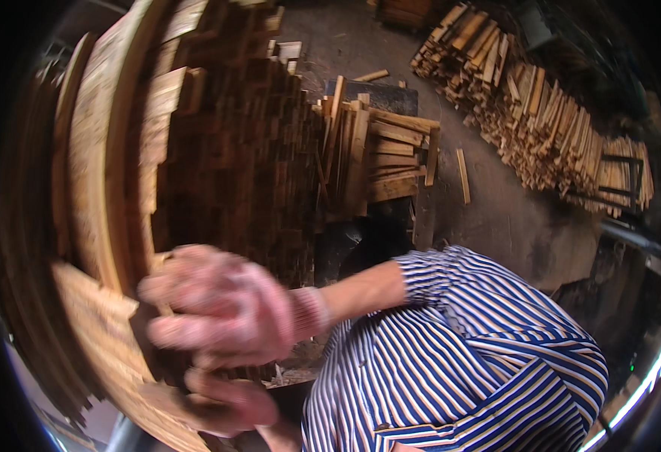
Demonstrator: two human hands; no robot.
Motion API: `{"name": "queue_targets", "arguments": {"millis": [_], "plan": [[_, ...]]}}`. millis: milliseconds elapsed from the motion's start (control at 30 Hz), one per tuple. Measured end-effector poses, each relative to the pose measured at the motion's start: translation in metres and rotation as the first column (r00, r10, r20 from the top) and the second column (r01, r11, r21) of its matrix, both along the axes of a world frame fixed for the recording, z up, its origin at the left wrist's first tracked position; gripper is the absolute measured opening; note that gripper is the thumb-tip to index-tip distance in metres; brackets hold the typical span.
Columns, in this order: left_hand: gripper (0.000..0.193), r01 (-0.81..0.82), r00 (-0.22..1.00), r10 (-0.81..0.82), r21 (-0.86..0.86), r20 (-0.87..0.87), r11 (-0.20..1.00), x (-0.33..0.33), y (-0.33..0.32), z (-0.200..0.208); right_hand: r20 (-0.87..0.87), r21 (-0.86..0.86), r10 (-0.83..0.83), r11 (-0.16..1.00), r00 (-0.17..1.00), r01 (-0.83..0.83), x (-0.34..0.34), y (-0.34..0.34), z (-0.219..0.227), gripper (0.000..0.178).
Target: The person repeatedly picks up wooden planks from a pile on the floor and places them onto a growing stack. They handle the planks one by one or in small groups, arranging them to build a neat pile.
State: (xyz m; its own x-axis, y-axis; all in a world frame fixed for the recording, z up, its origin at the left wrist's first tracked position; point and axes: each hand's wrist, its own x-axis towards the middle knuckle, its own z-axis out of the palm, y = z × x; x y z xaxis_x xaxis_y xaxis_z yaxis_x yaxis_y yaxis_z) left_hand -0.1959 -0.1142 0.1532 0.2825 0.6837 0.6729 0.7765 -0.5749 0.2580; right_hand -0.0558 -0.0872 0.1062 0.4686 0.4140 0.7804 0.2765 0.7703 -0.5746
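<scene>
Through the head view I see my right hand (229,309), gloved, with fingers partly bent beside the stacked boards (104,320); because of blur, I cannot tell if it holds one. My left hand (240,407), lower, is equally unclear. The boards, left of both hands, I judge stiff, rough, not fragile, best gripped near the ends. Beyond lies a long woodpile (541,113).

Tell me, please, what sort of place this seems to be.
Probably a woodworking shop or timber store: there is a big stack of boards on the left, a long pile of wood strips at upper right, and a loose strip on the floor.
</scene>
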Motion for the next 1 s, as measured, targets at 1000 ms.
{"name": "queue_targets", "arguments": {"millis": [1000], "plan": [[0.071, 0.117, 0.830, -0.524, -0.977, 0.194, -0.177, 0.135, -0.078, -0.702, -0.382, -0.881, -0.416, -0.105, 0.825, -0.461, 0.144, -0.125, -0.663, 0.047]]}}
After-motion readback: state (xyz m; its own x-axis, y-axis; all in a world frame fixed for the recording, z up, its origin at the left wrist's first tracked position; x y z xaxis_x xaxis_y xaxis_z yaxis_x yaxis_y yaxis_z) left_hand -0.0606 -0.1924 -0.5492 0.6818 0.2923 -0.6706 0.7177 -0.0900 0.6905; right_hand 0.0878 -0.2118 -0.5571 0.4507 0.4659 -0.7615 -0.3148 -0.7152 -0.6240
